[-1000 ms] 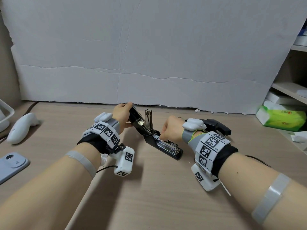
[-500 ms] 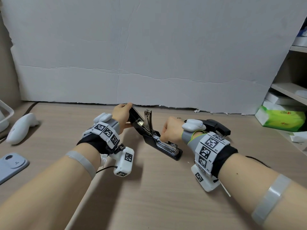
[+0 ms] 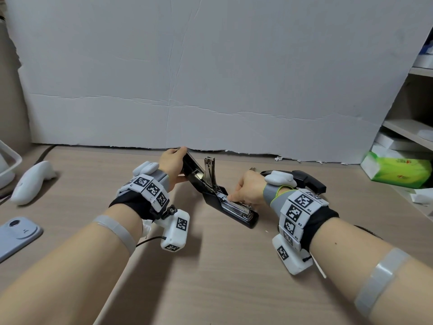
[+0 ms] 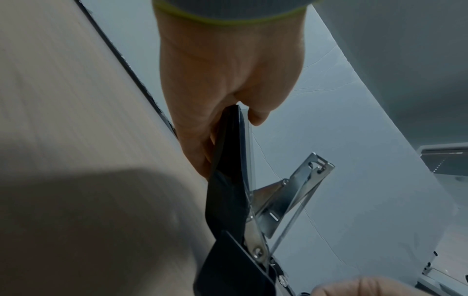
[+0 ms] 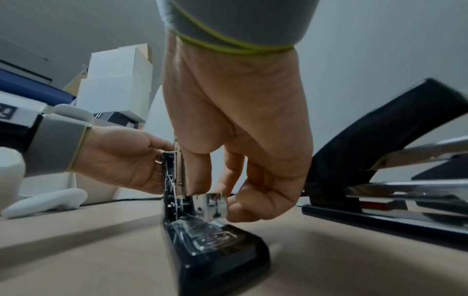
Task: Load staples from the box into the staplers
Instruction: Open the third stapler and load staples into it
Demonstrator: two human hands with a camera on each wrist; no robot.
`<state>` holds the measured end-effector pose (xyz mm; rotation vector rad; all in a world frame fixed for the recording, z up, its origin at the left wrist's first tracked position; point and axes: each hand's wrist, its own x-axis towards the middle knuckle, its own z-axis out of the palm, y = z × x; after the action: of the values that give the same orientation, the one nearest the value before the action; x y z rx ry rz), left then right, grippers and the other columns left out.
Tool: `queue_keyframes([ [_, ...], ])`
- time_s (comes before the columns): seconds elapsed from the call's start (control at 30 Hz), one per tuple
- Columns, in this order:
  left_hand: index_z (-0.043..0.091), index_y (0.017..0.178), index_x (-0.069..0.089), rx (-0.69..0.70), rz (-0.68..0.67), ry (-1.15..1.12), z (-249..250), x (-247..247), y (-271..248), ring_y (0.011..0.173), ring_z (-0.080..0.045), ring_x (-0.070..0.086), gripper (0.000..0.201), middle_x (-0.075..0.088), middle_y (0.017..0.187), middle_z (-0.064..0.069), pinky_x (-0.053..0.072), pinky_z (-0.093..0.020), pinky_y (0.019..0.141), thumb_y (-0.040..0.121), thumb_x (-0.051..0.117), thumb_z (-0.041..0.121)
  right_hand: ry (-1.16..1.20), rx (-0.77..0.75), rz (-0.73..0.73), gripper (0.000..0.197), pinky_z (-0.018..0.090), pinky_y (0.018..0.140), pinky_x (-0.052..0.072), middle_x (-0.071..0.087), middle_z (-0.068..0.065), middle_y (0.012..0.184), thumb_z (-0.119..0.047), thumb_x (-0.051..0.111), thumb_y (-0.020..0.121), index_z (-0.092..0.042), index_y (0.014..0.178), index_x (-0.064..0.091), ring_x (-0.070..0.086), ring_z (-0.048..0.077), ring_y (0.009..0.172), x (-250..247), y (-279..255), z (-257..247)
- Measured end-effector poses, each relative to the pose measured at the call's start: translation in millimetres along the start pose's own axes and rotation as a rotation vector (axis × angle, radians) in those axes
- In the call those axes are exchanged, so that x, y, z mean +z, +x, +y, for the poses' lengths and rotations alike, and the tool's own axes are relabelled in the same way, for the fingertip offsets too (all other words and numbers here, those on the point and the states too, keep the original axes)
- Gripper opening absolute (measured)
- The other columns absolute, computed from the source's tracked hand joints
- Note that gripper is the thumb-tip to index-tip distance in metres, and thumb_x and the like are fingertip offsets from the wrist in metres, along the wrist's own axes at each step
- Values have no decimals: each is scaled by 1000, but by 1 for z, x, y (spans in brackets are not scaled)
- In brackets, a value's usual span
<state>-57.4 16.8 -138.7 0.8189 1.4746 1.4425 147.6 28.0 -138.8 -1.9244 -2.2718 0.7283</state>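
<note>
Partly hidden behind right hand (image 3: pixel 249 187)'s staple-strip (image 5: pixel 215 204) pinch: second stapler (image 3: pixel 307 180); left hand (image 3: pixel 172 164) gripping stapler (image 3: pixel 234 207) lid.

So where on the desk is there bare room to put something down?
Bare wood lies in front of the open stapler, between the two forearms. Left is crowded by the phone and white controller; right by the second stapler and green pack.
</note>
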Motion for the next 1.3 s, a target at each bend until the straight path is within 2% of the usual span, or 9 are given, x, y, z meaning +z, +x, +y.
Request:
queue_keyframes([
  [0.13,7,105,57,-5,12,9,1,-1,1,73,-27,63,22,61,101,-20,59,-41,57,97,49,26,55,-16,-55,24,34,58,53,56,6,55,-28,79,77,-11,74,63,52,25,50,-4,-9,1],
  [0.27,7,108,57,-5,11,12,1,-2,0,74,-28,64,22,62,106,-22,60,-44,61,97,48,25,80,-20,-114,12,22,45,43,55,11,65,-10,73,83,-9,82,61,49,21,54,-9,-14,7],
  [0.43,4,117,56,-3,20,11,1,-2,0,73,-27,64,30,63,105,-21,59,-43,60,97,49,25,147,-39,-204,9,27,51,51,64,8,67,0,66,87,-8,84,62,63,18,57,-17,-20,20],
  [0.57,7,108,56,-6,27,6,2,-2,0,68,-25,62,22,60,94,-17,59,-42,61,97,50,25,190,-33,-245,12,27,52,54,69,10,78,-17,71,89,-8,83,65,66,21,61,-23,-27,30],
  [0.7,10,87,54,-45,50,-64,7,2,-4,67,-26,59,19,58,77,-12,57,-45,74,93,50,28,129,-23,-258,46,27,54,53,66,7,81,-41,87,71,-7,95,68,62,20,63,-24,-32,38],
  [0.8,9,95,59,-21,13,-181,11,8,-6,81,-31,62,26,63,89,-15,54,-45,82,93,44,31,-46,-44,-265,51,28,56,56,65,8,85,-38,93,61,-10,93,65,61,22,66,-14,-33,39],
  [0.93,9,86,60,133,-123,-236,15,21,-17,71,-27,65,24,66,69,-7,49,-37,77,97,45,24,-75,-63,-241,47,29,55,59,61,11,78,-29,93,63,-13,85,55,60,25,61,-9,-32,34],
  [1.13,21,81,60,417,-380,240,8,52,-43,70,-18,55,18,63,76,-2,45,-35,72,90,56,36,-126,-89,-217,48,38,63,61,65,8,68,-39,89,55,-9,81,62,64,23,56,-8,-31,38],
  [1.3,19,93,58,562,-556,638,-8,72,-63,70,-13,49,27,57,78,2,47,-39,70,87,53,44,-189,-110,-170,45,30,59,55,69,1,64,-48,81,53,-12,74,65,70,21,56,-7,-32,41],
])
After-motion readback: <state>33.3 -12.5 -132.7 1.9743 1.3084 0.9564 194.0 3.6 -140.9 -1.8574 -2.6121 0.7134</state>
